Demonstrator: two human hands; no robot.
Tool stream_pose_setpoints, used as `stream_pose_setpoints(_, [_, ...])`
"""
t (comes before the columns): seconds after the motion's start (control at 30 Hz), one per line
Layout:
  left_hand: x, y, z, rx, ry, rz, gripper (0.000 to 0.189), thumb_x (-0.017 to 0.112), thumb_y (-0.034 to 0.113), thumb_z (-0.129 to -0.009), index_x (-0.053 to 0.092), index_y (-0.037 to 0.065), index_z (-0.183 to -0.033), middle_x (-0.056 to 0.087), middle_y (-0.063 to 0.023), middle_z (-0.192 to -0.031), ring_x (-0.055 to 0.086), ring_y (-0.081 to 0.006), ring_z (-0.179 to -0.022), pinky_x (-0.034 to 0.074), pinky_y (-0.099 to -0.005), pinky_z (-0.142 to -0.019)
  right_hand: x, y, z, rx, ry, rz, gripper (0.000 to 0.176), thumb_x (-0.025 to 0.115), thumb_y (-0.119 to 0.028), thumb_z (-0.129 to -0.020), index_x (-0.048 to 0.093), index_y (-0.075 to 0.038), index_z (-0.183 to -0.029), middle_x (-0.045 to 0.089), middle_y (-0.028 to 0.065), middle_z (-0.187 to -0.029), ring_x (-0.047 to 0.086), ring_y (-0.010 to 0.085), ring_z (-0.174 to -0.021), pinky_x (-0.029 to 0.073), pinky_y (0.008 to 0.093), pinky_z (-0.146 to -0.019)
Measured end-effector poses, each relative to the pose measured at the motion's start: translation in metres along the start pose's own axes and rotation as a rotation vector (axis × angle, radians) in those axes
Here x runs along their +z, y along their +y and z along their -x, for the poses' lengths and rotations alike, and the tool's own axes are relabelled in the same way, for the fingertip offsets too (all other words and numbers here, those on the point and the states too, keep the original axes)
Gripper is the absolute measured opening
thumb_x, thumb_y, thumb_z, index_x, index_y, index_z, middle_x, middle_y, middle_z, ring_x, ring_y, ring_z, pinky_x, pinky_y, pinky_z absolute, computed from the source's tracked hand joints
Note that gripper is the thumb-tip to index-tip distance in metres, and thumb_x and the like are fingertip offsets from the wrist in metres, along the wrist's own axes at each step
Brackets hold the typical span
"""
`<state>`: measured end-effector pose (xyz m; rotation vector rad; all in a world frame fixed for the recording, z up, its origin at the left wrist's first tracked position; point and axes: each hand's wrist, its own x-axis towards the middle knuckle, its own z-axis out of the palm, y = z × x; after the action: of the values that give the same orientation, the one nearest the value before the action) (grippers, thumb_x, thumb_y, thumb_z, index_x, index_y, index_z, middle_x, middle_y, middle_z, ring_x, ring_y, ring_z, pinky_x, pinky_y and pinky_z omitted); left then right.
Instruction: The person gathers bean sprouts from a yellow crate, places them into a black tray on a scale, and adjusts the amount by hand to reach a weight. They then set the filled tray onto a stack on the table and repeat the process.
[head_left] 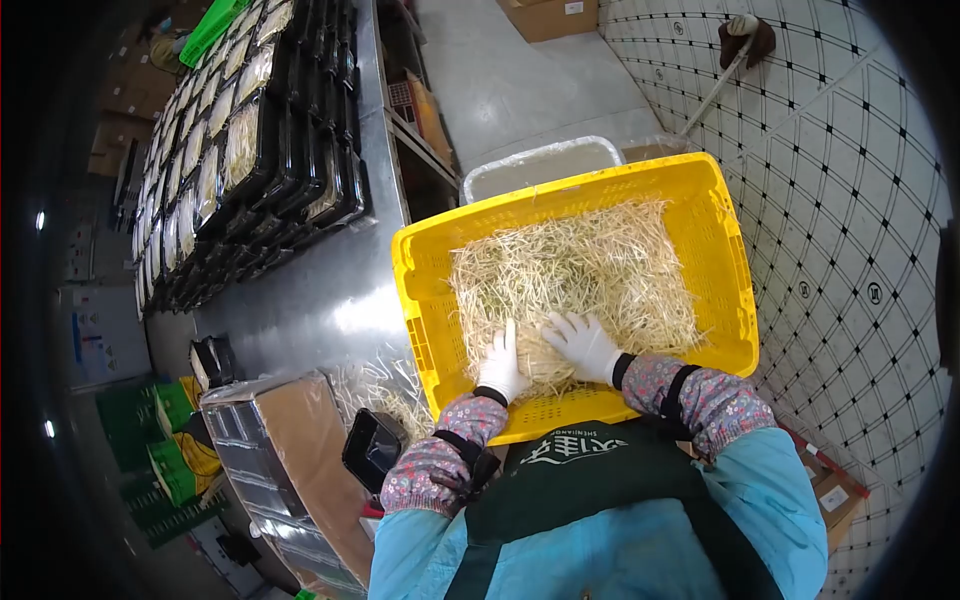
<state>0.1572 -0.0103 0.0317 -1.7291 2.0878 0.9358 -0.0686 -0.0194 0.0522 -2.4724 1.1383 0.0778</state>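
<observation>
Beneath the left hand (501,366) and right hand (584,346), both open and close together, bean sprouts (590,262) fill the yellow crate (728,280). Light, brittle, tangled: probably best scooped loosely from below.

I see a long stainless steel table (330,290) with rows of black plastic trays (300,150) at its far end. Right of the table lies smooth grey floor (510,80), then white tiling with dark grid lines (850,200), where a brown-headed mop (745,38) rests. Green plastic crates (135,425) sit left of the table.
</observation>
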Motion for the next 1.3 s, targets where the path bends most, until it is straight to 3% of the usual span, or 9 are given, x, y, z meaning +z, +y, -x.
stream_pose_setpoints(0.17, [-0.013,0.006,-0.004,-0.14,0.036,0.164,0.049,0.072,0.023,-0.073,0.058,0.004,-0.115,0.068,-0.0238,-0.094,0.066,-0.0399,-0.092,0.052,-0.0439,-0.084,-0.011,0.022,-0.016,0.075,0.096,-0.212,0.07,0.067,-0.011,-0.071,0.046,-0.014,-0.137,0.061,0.0116,-0.103,0.063,0.031,-0.093,0.051,0.043,-0.073])
stream_pose_setpoints(0.43, [-0.074,0.012,0.035,0.129,0.16,-0.07,0.028,0.069,0.023,-0.076,0.057,0.006,-0.094,0.065,-0.0191,-0.084,0.066,-0.0372,-0.078,0.053,-0.0472,-0.069,-0.065,0.101,-0.002,0.176,0.402,-0.173,0.043,0.073,-0.029,-0.075,0.061,-0.02,-0.115,0.066,0.0055,-0.093,0.067,0.026,-0.087,0.054,0.0405,-0.07])
stream_pose_setpoints(0.6, [-0.088,0.048,0.038,0.376,0.038,-0.341,0.064,0.079,0.029,-0.069,0.053,0.005,-0.123,0.061,-0.0157,-0.103,0.061,-0.0329,-0.1,0.051,-0.0461,-0.079,-0.082,0.077,-0.038,0.161,0.462,-0.147,0.049,0.071,-0.042,-0.076,0.061,-0.021,-0.119,0.064,0.0066,-0.091,0.067,0.0269,-0.085,0.054,0.0404,-0.067])
stream_pose_setpoints(0.77, [-0.098,0.052,-0.006,0.382,0.129,-0.02,0.09,0.081,0.036,-0.066,0.04,0.008,-0.142,0.059,-0.0149,-0.12,0.053,-0.0347,-0.117,0.045,-0.047,-0.096,-0.036,0.053,-0.053,0.126,0.005,0.124,0.115,0.086,-0.047,-0.059,0.024,-0.023,-0.152,0.039,0.0186,-0.147,0.042,0.0427,-0.131,0.041,0.0617,-0.096])
stream_pose_setpoints(0.9, [-0.088,0.049,-0.046,0.383,0.252,-0.137,0.128,0.088,0.038,-0.054,0.013,0.009,-0.153,0.026,-0.0209,-0.153,0.034,-0.0423,-0.136,0.036,-0.0519,-0.107,-0.048,0.068,-0.038,0.237,-0.054,0.037,0.14,0.092,-0.044,-0.048,0.007,-0.016,-0.155,0.029,0.0217,-0.153,0.033,0.0436,-0.137,0.033,0.0629,-0.103])
stream_pose_setpoints(1.0, [-0.072,0.057,-0.065,0.222,0.085,-0.102,0.135,0.089,0.036,-0.053,0.003,0.007,-0.154,0.022,-0.0222,-0.153,0.033,-0.0436,-0.135,0.038,-0.0488,-0.108,-0.032,0.084,-0.037,0.244,-0.142,-0.083,0.132,0.091,-0.034,-0.05,0.013,-0.01,-0.154,0.037,0.0206,-0.147,0.04,0.0391,-0.133,0.037,0.051,-0.105])
stream_pose_setpoints(1.07, [-0.061,0.057,-0.074,0.134,0.018,0.034,0.138,0.088,0.035,-0.054,-0.003,0.007,-0.154,0.022,-0.023,-0.153,0.03,-0.0431,-0.137,0.037,-0.0449,-0.109,-0.025,0.086,-0.034,0.243,-0.04,-0.121,0.093,0.078,-0.02,-0.067,0.029,-0.004,-0.145,0.057,0.0183,-0.12,0.058,0.035,-0.109,0.049,0.0422,-0.089])
stream_pose_setpoints(1.23, [-0.049,0.056,-0.07,-0.025,0.033,0.014,0.045,0.07,0.022,-0.074,0.056,0.005,-0.112,0.065,-0.0222,-0.105,0.066,-0.0373,-0.095,0.052,-0.0432,-0.084,-0.005,0.096,-0.027,0.149,0.021,-0.181,0.035,0.06,-0.01,-0.078,0.059,-0.005,-0.113,0.066,0.015,-0.092,0.066,0.0351,-0.086,0.052,0.0447,-0.072])
stream_pose_setpoints(1.3, [-0.061,0.065,-0.055,0.003,0.016,0.006,0.04,0.07,0.021,-0.074,0.057,0.006,-0.109,0.065,-0.0223,-0.103,0.066,-0.0367,-0.096,0.052,-0.0436,-0.083,-0.006,0.106,-0.019,0.143,0.029,-0.152,0.027,0.061,-0.011,-0.077,0.061,-0.006,-0.104,0.066,0.0147,-0.093,0.066,0.0339,-0.088,0.052,0.0435,-0.073])
